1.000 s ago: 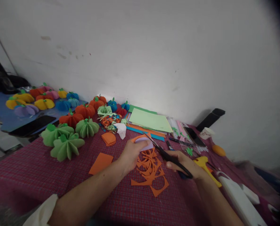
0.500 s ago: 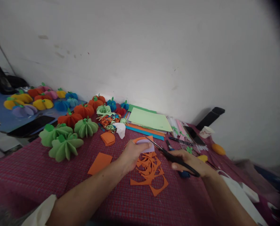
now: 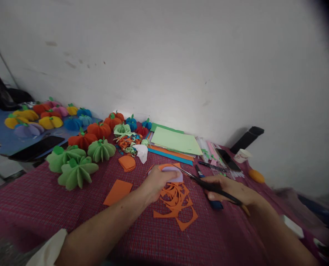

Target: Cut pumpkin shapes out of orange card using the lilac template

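My left hand (image 3: 159, 180) pinches a pale purple paper piece with a curved edge (image 3: 177, 176) together with orange paper (image 3: 175, 165) behind it. The thumb lies across the purple piece. Closed around the dark handles of a pair of scissors (image 3: 212, 186), my right hand (image 3: 228, 186) holds the blades pointing left, at the edge of the orange paper. Curved orange paper offcuts (image 3: 178, 201) lie in a heap just below the hands. Left of them are an orange rectangular sheet (image 3: 118, 192) and a stack of rounded orange pieces (image 3: 127, 163).
Green paper pumpkins (image 3: 77, 173) and red-orange ones (image 3: 98, 129) stand at the left. Coloured sheets (image 3: 177, 140) are stacked by the wall. Shredded paper (image 3: 129, 143) lies beside them. A phone (image 3: 229, 160), a paper cup (image 3: 242, 156) and a yellow-orange object (image 3: 256, 176) are at the right.
The scissors' handles and my right hand have shifted slightly right and down, and the handles' rear end now shows more. The purple piece has turned a little in my left hand.
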`<state>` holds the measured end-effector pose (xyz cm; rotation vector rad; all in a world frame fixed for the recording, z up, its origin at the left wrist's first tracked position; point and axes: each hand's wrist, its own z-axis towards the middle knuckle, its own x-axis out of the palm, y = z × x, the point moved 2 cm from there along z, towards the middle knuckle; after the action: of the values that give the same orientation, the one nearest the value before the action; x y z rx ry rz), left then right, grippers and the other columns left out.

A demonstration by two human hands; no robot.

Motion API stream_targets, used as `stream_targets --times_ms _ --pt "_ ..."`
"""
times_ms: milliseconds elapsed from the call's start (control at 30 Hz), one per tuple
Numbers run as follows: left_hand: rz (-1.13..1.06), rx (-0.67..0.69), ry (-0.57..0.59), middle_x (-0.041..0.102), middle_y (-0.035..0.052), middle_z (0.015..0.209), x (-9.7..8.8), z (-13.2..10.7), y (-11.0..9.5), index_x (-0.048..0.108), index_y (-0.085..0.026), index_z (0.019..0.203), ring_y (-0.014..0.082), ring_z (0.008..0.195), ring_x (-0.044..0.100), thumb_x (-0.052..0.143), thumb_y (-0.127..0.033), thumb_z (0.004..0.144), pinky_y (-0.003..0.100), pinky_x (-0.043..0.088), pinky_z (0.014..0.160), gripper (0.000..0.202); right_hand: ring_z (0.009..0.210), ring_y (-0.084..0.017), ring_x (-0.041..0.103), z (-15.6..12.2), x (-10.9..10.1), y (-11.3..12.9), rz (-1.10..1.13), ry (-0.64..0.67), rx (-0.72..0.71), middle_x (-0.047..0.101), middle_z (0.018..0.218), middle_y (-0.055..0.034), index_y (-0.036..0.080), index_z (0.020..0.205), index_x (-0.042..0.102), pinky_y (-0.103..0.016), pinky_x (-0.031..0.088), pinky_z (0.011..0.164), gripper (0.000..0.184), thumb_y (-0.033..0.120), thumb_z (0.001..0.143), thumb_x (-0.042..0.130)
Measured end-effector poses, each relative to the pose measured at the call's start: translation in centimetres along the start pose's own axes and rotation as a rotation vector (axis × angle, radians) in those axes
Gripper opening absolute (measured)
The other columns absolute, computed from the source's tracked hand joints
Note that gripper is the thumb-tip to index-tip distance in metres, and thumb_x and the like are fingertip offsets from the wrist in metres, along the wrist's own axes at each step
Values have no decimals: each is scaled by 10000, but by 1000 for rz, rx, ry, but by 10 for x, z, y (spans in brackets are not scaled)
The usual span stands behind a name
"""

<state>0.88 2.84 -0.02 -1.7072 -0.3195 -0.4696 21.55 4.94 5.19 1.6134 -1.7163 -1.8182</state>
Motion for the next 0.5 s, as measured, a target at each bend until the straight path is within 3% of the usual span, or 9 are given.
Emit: stream_targets --times_ms 100,300,500 --pt "-2 -18 17 663 63 667 0 0 0 675 -149 713 197 595 602 684 -223 540 302 446 565 188 854 -226 561 -2 -2 4 5 84 23 612 993 -43 183 1230 505 -307 465 715 514 420 777 556" --pt "60 -49 2 659 63 632 0 0 0 675 -145 703 201 567 598 680 -221 532 301 434 543 188 999 -265 527 -3 -3 8 49 131 1 580 1107 -66 163 1273 452 -357 441 828 541 404 797 538" --pt "106 -46 -33 665 71 642 0 0 1 675 -141 708 205 581 599 685 -207 512 304 435 553 207 862 -218 549 -1 -7 6 -44 138 17 603 1006 -49 163 1241 490 -299 451 729 494 384 800 532"
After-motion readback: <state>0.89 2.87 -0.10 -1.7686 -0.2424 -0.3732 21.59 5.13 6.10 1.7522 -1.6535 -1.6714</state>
